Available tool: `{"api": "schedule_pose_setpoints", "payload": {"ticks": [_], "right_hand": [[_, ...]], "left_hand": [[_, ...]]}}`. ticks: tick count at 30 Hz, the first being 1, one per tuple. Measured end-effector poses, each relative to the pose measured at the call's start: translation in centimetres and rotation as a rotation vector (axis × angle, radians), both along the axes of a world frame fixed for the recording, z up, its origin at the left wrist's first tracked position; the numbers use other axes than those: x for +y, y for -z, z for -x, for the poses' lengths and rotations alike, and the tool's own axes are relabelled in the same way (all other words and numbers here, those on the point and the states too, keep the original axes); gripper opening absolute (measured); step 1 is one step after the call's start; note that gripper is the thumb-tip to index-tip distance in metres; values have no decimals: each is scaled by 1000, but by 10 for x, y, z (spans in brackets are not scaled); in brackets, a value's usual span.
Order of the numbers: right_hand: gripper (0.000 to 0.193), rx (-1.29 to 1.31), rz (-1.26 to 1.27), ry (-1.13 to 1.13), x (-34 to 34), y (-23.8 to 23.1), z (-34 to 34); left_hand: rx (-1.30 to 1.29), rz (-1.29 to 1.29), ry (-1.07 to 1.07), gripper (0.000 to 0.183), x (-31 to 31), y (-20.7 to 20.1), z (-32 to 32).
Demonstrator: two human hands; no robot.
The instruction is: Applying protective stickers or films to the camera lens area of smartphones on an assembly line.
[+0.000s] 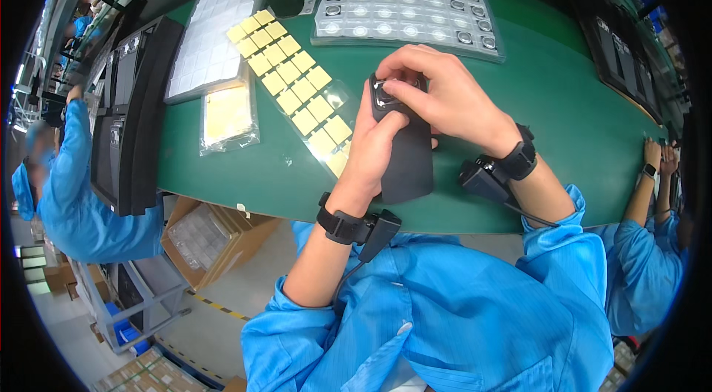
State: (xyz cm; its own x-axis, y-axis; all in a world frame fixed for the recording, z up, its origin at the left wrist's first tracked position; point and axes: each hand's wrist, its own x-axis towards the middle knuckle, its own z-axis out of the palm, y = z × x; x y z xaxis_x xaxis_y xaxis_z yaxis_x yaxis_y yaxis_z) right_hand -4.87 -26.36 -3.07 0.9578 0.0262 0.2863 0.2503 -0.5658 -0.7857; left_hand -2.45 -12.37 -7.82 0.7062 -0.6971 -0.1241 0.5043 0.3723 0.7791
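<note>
My left hand [373,147] grips a long black flat device [406,162] that rests on the green work mat [564,110]. My right hand [437,91] presses its fingertips on a small round silver part [383,91] at the device's upper end. A strip of yellow square pads [297,88] on clear film lies just left of my left hand. Both wrists wear black straps with small black units and cables.
A clear tray [408,10] of round silver parts lies at the back. A clear empty-pocket tray [211,36] and a bagged yellow sheet [228,116] lie left. Black trays [130,117] stack at far left. Co-workers in blue sit on both sides. A cardboard box [215,232] sits below.
</note>
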Motion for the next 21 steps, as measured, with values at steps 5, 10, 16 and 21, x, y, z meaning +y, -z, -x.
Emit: {"api": "schedule_pose_setpoints", "payload": {"ticks": [5,10,16,21], "right_hand": [[11,-130,52,77,6,16,-2],[9,-128,26,114,12,18,-1],[7,-56,-137,125,17,20,0],[7,-271,29,187,19,29,-2]], "left_hand": [[-9,-50,-28,49,1,0,-1],[-40,-48,-112,49,3,4,0],[-36,-4,-121,48,2,5,-1],[-11,24,-126,47,2,0,1]]}}
